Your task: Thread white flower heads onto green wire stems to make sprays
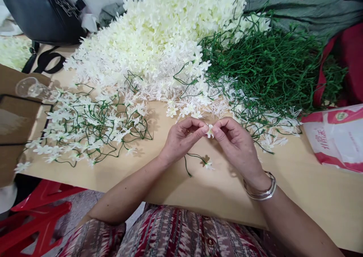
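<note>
Between my two hands, over the table's front part, is a small white artificial flower (210, 131). My left hand (188, 136) pinches it from the left with thumb and forefinger. From the other side, the thumb and forefinger of my right hand (236, 141) close on the same flower. Just below my hands a green plastic stem (188, 166) with a white flower at one end lies on the table. Beyond my fingers spreads a heap of loose white flowers (170, 33), and to its right a pile of green stems (272, 67).
Stemmed white flowers (93, 124) lie heaped on the left, beside a clear plastic cup (31, 87) and a cardboard box (19, 86). A black bag (42, 14) sits at the back left. On the right is a red and white packet (337, 137). Red stools (36, 219) stand below the table (320, 196).
</note>
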Motion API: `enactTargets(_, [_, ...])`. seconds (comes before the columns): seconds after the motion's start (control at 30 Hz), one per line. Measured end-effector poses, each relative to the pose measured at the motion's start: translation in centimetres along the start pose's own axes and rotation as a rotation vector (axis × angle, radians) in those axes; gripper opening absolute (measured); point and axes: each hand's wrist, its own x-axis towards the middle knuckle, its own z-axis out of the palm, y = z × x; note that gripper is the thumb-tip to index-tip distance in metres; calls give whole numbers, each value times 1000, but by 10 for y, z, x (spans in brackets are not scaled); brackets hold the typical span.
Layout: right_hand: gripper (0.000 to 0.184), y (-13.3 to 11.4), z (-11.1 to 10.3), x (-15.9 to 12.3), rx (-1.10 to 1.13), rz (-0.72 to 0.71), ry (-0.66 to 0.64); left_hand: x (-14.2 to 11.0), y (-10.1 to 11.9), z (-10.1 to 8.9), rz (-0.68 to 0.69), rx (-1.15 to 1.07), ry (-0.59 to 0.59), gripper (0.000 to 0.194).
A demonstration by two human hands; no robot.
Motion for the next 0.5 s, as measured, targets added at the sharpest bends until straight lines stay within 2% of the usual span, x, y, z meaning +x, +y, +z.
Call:
enactTargets(0.2, [15,3,-3,1,-2,-31,38,0,-1,-4,42,5,9,34])
enactTargets(0.33, [7,0,-4,0,-102,-132,71,0,-1,-5,120,116,-14,29])
enactTargets(0.43, [6,0,-3,-1,-103,-155,60,1,0,-5,190,189,19,26])
enactTargets(0.5, [12,1,-2,-2,-53,-111,65,1,1,-5,136,130,44,29])
